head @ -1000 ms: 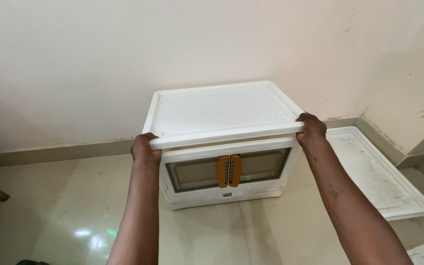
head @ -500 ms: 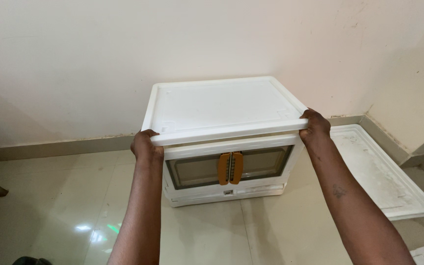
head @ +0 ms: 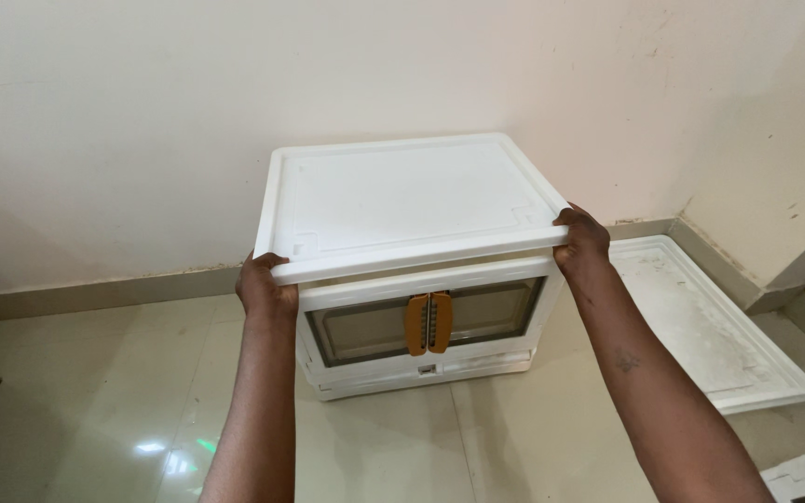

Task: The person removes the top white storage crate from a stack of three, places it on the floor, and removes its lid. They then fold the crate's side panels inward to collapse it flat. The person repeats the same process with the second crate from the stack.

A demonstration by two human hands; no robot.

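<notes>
Two hands grip white lid at front corners: left hand at 8 o'clock, right hand at 3 o'clock, fingers clamped on its rim | lid sits atop white storage box on floor by wall | likely light, rigid, smooth plastic; hold edges | spare panel at 4 o'clock.

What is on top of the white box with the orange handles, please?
A flat white lid is on top of the white box. The left hand and right hand hold its front corners. The box interior under the lid is covered, so it cannot be seen.
</notes>
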